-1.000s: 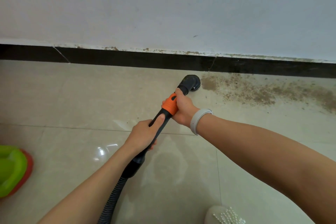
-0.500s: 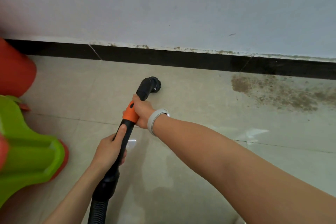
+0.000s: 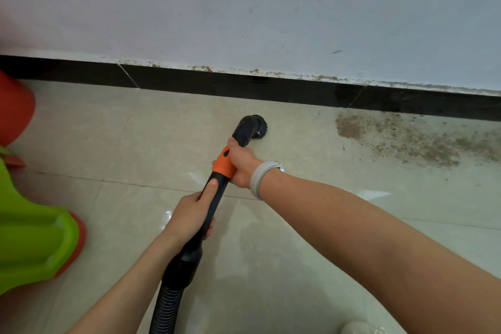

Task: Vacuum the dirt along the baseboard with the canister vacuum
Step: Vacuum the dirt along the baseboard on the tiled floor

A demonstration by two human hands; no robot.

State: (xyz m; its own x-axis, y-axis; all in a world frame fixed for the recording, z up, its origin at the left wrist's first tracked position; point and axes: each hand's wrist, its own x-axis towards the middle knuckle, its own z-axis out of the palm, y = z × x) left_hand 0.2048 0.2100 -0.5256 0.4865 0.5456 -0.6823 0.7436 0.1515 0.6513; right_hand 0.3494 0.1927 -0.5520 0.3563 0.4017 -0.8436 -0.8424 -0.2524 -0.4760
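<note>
A black vacuum wand (image 3: pixel 217 198) with an orange collar (image 3: pixel 224 163) ends in a round brush nozzle (image 3: pixel 253 127) that rests on the tiled floor, a little in front of the black baseboard (image 3: pixel 244 84). My right hand (image 3: pixel 241 163) grips the wand at the orange collar; a pale band circles that wrist. My left hand (image 3: pixel 189 214) holds the wand lower down, thumb along the tube. The ribbed hose (image 3: pixel 165 312) runs off the bottom edge. A patch of brown dirt (image 3: pixel 406 138) lies along the baseboard, right of the nozzle and apart from it.
A green and red plastic object (image 3: pixel 32 238) stands on the floor at the left, with a red rounded part (image 3: pixel 13 108) behind it near the wall. A pale shoe tip (image 3: pixel 357 328) shows at the bottom edge. The white wall (image 3: pixel 271 8) rises above the baseboard.
The nozzle drew left, away from the dirt patch's edge, leaving a gap of bare tile. The view swung left, bringing the green and red object in. Both hands kept their hold.
</note>
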